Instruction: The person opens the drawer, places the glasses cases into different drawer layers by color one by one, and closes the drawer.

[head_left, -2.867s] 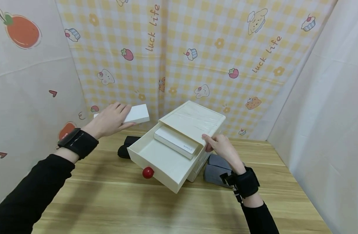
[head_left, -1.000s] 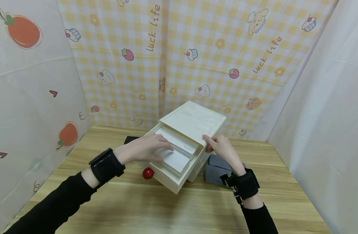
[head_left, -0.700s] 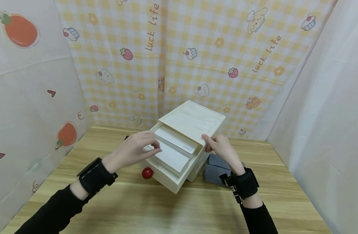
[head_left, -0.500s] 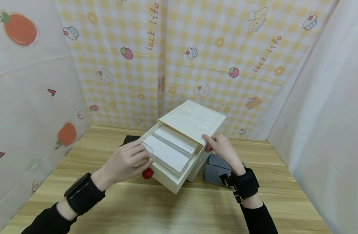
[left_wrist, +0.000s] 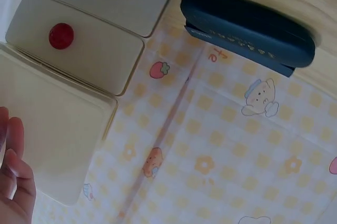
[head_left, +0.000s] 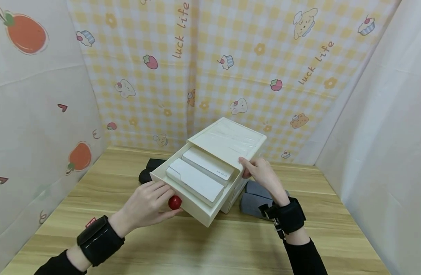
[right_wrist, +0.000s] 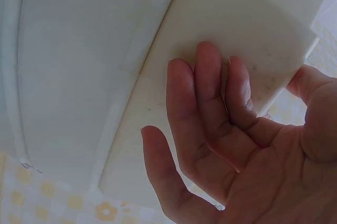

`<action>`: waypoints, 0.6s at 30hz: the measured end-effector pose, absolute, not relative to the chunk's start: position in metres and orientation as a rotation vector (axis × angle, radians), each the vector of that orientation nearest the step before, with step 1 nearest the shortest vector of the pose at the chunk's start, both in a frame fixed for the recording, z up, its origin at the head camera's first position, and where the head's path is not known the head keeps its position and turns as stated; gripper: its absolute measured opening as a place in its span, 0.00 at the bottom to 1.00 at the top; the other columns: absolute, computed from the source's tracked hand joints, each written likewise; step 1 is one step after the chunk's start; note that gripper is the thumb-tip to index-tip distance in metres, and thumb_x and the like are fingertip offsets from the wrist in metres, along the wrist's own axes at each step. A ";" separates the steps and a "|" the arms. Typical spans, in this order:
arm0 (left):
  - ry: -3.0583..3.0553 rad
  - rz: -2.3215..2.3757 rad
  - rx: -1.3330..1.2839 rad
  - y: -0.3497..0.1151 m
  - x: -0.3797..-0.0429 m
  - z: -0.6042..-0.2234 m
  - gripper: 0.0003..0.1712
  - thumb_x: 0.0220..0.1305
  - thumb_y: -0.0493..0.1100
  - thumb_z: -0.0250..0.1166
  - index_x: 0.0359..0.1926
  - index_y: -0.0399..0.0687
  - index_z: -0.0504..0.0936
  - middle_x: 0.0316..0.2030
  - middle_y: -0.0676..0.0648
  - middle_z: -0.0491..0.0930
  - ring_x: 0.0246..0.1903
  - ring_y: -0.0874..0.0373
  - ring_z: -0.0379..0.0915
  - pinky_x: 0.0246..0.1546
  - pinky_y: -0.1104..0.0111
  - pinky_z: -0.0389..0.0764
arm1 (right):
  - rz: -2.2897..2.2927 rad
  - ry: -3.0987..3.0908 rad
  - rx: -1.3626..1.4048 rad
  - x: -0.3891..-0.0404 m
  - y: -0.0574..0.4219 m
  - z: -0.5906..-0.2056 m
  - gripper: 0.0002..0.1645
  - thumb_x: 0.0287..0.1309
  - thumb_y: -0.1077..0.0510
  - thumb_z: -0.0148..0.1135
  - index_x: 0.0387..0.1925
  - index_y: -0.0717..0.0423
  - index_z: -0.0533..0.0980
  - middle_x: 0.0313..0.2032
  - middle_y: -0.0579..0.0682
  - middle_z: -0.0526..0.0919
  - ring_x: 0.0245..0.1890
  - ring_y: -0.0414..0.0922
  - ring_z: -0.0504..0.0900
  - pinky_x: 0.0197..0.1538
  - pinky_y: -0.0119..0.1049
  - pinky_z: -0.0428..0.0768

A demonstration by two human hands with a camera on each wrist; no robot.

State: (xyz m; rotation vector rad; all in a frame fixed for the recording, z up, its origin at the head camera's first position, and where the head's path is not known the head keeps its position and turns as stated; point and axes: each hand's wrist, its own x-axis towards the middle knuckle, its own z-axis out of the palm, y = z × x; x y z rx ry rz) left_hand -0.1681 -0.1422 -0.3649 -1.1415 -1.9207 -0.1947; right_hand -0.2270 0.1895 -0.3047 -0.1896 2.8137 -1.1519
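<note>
A cream drawer cabinet (head_left: 227,139) stands at an angle on the table with its top drawer (head_left: 201,214) pulled out. Two white boxes lie side by side in that drawer: a front box (head_left: 196,181) with a stepped lid line, and a rear box (head_left: 208,163) with printed lettering. My left hand (head_left: 146,204) is at the drawer front, its thumb and a finger pinching the red knob (head_left: 175,202). My right hand (head_left: 263,175) holds the cabinet's near right edge, the thumb over the edge and the fingers (right_wrist: 181,108) along the side wall.
Behind the drawer's left corner lies a dark case (head_left: 145,175), shown more fully as a dark blue case (left_wrist: 247,29) in the left wrist view. A grey case (head_left: 255,200) sits right of the cabinet. Lower drawers with red knobs (left_wrist: 61,36) are shut. A patterned cloth (head_left: 210,76) hangs behind.
My left hand has placed the front white box in the drawer and let it go. It has then moved down-left to the red knob. My right hand has stayed on the cabinet.
</note>
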 end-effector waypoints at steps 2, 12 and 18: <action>-1.927 -0.169 -1.124 -0.141 -0.169 -0.365 0.23 0.65 0.61 0.53 0.32 0.46 0.80 0.28 0.52 0.83 0.29 0.61 0.78 0.26 0.72 0.77 | -1.143 2.825 -0.195 -0.227 0.190 -0.304 0.37 0.64 0.31 0.44 0.27 0.57 0.82 0.35 0.54 0.86 0.40 0.47 0.82 0.52 0.44 0.75; -1.929 -0.159 -1.077 -0.130 -0.183 -0.362 0.22 0.66 0.58 0.52 0.30 0.47 0.78 0.27 0.53 0.81 0.27 0.62 0.75 0.24 0.74 0.74 | -1.143 2.825 -0.187 -0.227 0.190 -0.303 0.37 0.65 0.32 0.44 0.26 0.58 0.82 0.35 0.55 0.86 0.41 0.48 0.82 0.51 0.45 0.75; -1.962 -0.143 -1.054 -0.117 -0.196 -0.358 0.20 0.48 0.55 0.72 0.32 0.45 0.80 0.28 0.51 0.82 0.28 0.60 0.77 0.26 0.72 0.77 | -1.151 2.818 -0.186 -0.227 0.189 -0.305 0.37 0.63 0.30 0.44 0.26 0.57 0.81 0.35 0.54 0.85 0.41 0.47 0.82 0.52 0.43 0.75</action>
